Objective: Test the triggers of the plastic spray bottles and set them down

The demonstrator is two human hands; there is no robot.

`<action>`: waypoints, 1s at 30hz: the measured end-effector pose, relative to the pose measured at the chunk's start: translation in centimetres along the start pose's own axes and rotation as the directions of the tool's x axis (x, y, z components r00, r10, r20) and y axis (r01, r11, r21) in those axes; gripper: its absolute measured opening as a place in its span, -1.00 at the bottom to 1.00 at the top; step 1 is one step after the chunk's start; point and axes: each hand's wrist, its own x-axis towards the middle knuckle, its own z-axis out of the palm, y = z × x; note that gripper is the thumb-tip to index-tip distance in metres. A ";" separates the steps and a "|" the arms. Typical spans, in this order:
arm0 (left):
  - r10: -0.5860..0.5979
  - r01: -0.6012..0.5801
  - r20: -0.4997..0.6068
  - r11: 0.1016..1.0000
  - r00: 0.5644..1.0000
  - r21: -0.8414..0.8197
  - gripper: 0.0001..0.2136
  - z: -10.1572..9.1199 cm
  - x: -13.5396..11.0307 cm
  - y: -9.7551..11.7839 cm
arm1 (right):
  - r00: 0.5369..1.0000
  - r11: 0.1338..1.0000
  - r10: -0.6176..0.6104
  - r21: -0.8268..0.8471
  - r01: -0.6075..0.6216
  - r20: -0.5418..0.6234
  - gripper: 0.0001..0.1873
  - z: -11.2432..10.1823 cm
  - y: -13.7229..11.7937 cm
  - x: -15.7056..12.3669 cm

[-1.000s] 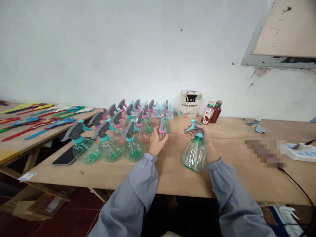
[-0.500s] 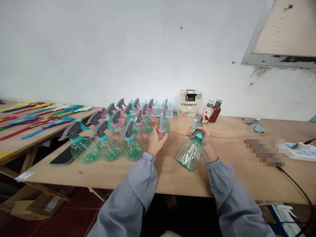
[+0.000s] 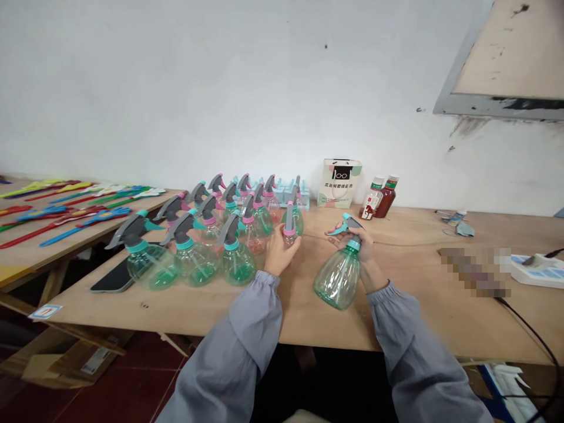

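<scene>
My right hand (image 3: 365, 249) is closed round the neck of a clear green spray bottle (image 3: 337, 279) with a grey and teal trigger head. The bottle leans, its base toward the front of the table. To the left, my left hand (image 3: 281, 249) grips a spray bottle with a pink collar (image 3: 289, 226) by its upper part; much of its body is hidden behind the fingers. Beside that hand a green spray bottle (image 3: 239, 264) stands in front of several more green and pink ones, set in rows with grey trigger heads.
A phone (image 3: 115, 276) lies at the left under the bottles. Behind stand a paper bag (image 3: 338, 197) and two drink bottles (image 3: 379, 198). At the right are a power strip (image 3: 535, 271) and a black cable (image 3: 524, 322). Colourful hand-shaped sticks (image 3: 83, 220) cover the left table.
The spray bottle in my right hand has turned slightly, so its teal trigger shows more to the left. My left hand keeps its hold, and the view has shifted a little.
</scene>
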 end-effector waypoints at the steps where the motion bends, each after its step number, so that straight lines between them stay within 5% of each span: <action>1: -0.002 0.002 0.000 1.000 1.000 0.004 -0.48 0.0 0.0 0.1 | 1.000 1.000 0.005 0.004 -0.005 0.001 -0.77 0.1 0.0 0.0; 8: -0.015 0.015 0.003 1.000 1.000 0.007 -0.50 0.0 -0.2 0.4 | 0.993 0.996 -0.088 0.004 0.088 -0.078 -0.84 0.4 0.3 0.0; 18: -0.016 0.016 0.014 1.000 1.000 0.009 -0.52 -0.1 -0.1 0.5 | 0.999 0.999 -0.015 -0.029 0.014 -0.041 -0.78 0.7 0.9 -0.1; 30: -0.015 0.015 0.004 1.000 1.000 0.022 -0.53 -0.1 -0.2 0.5 | 0.997 0.995 -0.077 -0.057 0.076 -0.029 -0.74 1.3 0.6 -0.5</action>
